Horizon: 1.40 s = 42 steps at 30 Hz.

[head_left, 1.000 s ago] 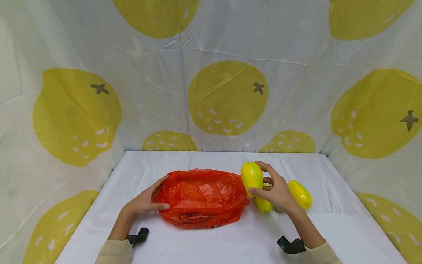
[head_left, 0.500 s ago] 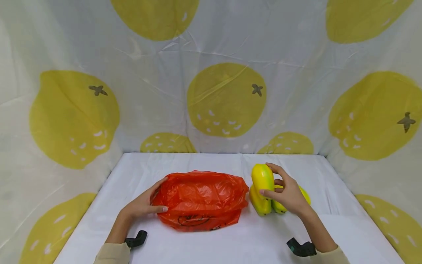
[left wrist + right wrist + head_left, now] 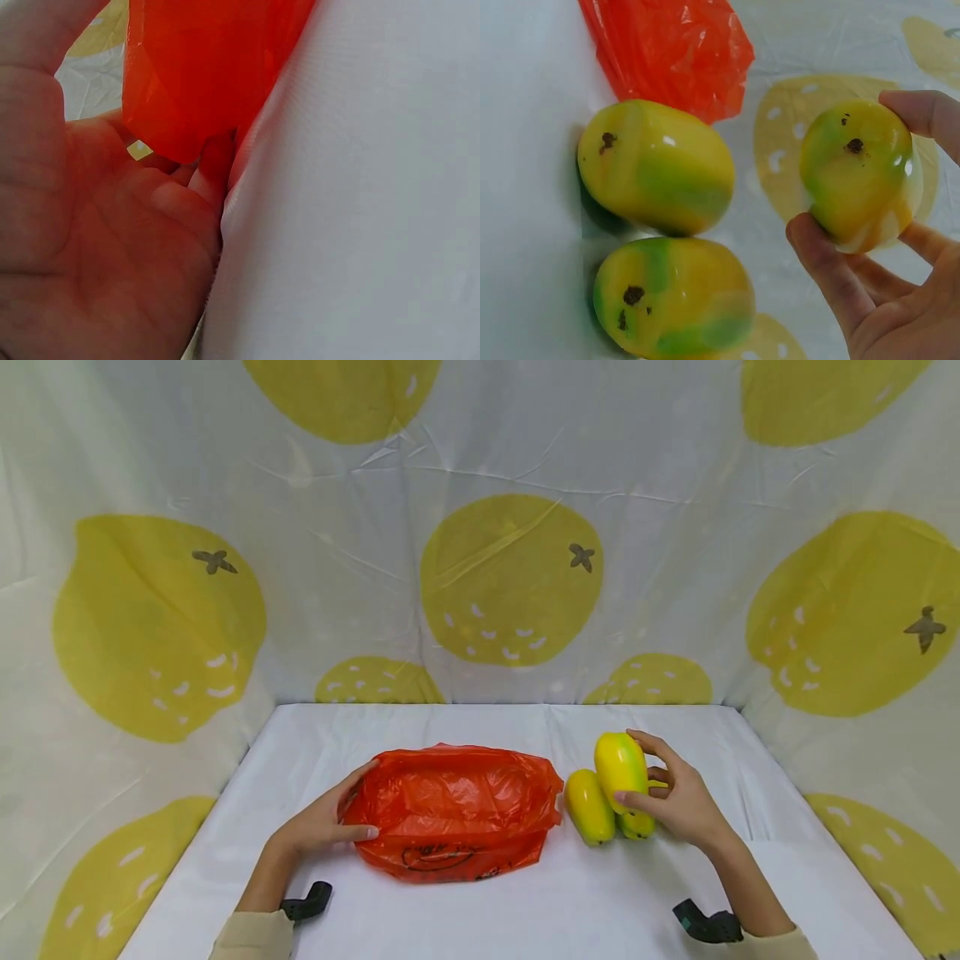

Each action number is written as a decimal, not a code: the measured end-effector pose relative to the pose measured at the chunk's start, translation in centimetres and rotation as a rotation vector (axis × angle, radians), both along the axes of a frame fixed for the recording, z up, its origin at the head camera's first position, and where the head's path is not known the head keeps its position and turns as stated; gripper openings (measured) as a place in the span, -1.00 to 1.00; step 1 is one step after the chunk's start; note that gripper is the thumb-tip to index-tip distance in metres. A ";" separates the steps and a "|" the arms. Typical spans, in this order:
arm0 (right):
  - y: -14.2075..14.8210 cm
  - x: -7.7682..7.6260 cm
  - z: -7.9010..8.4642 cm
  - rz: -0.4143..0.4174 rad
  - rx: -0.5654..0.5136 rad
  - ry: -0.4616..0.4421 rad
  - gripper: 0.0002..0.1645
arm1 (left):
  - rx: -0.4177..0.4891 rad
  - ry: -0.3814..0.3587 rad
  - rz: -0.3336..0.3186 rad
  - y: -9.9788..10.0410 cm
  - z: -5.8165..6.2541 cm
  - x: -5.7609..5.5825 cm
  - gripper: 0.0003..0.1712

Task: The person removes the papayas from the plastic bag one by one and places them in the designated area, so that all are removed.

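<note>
My left hand grips the left end of a red plastic bag, thumb in front and fingers behind. In the left wrist view, the bag's edge lies between thumb and fingers. My right hand holds a yellow-green mango by thumb and fingertips, upright over the others. One mango lies just right of the bag; a second mango is partly covered by the held one. The right wrist view shows these two side by side, with the held mango apart from them.
A white cloth covers the table. Hanging cloth with a lemon print walls it at the back and both sides. Each wrist wears a black camera mount, the left mount and the right mount.
My right hand has moved right with the mango, from the bag's right edge to above the other mangoes, now covering the one at far right. My left hand keeps its hold.
</note>
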State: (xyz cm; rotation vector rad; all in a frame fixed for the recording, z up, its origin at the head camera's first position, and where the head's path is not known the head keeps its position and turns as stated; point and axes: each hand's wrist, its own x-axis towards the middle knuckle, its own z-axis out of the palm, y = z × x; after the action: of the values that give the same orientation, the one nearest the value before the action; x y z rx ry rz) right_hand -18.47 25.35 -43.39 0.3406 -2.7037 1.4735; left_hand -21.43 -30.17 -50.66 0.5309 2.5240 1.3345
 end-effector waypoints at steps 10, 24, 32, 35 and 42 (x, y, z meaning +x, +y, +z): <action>2.6 -0.1 0.2 -0.038 0.041 0.011 0.01 | 0.007 -0.010 0.008 0.1 0.0 0.1 0.25; 5.8 -0.7 0.8 -0.072 0.100 -0.004 0.03 | -0.020 0.018 -0.007 -0.2 -0.2 0.1 0.24; 7.8 -0.8 0.8 -0.101 0.153 0.002 0.01 | 0.021 0.002 -0.007 0.0 -0.2 0.0 0.24; 8.3 -0.7 0.8 -0.100 0.153 -0.017 0.00 | 0.014 0.004 -0.006 -0.1 -0.2 0.0 0.24; 10.0 -0.5 0.4 -0.116 0.167 -0.034 -0.01 | 0.022 -0.004 0.000 -0.1 -0.2 0.2 0.24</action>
State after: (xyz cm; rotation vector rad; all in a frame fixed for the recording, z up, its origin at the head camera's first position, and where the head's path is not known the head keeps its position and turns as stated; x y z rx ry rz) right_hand -18.99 35.34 -42.96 0.1628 -2.8271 1.2392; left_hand -21.27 -30.31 -50.85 0.5322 2.5084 1.3628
